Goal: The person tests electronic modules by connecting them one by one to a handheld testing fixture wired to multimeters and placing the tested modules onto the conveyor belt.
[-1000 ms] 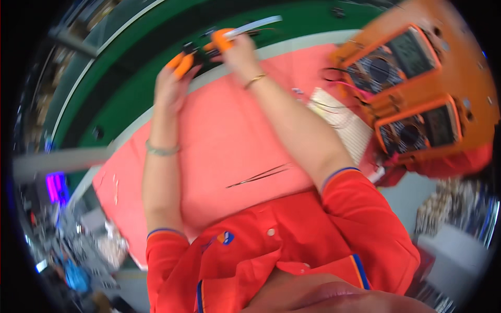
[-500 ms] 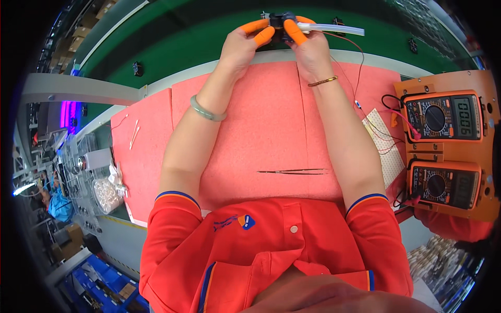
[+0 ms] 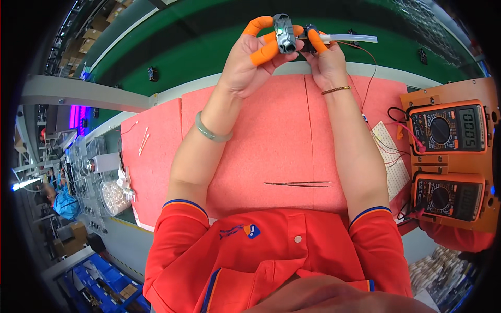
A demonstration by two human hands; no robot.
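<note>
Over the edge of the green belt, my left hand (image 3: 255, 57), with orange finger cots, grips a small glossy black housing (image 3: 284, 34) raised upright between thumb and fingers. Close beside it, my right hand (image 3: 326, 60), also in finger cots, is closed on a small dark part (image 3: 310, 36). A translucent white tube (image 3: 355, 38) extends to the right from this hand, and a thin red wire (image 3: 374, 65) trails down near it. Whether the tube joins the dark part is hidden by the fingers. Dark tweezers (image 3: 297, 183) lie on the pink mat (image 3: 261, 141) between my forearms.
Two orange multimeters (image 3: 441, 128) sit in an orange stand at right, beside a dotted pale sheet (image 3: 394, 161) crossed by wires. Cotton swabs (image 3: 144, 142) lie on the mat's left; a tub of white pieces (image 3: 115, 197) stands beyond. Small black parts (image 3: 152, 73) rest on the green belt (image 3: 198, 52).
My hands have drawn apart slightly. My left hand has turned, bringing the black housing's shiny side into sight. The whole view has shifted a little, and the upper multimeter's reading differs.
</note>
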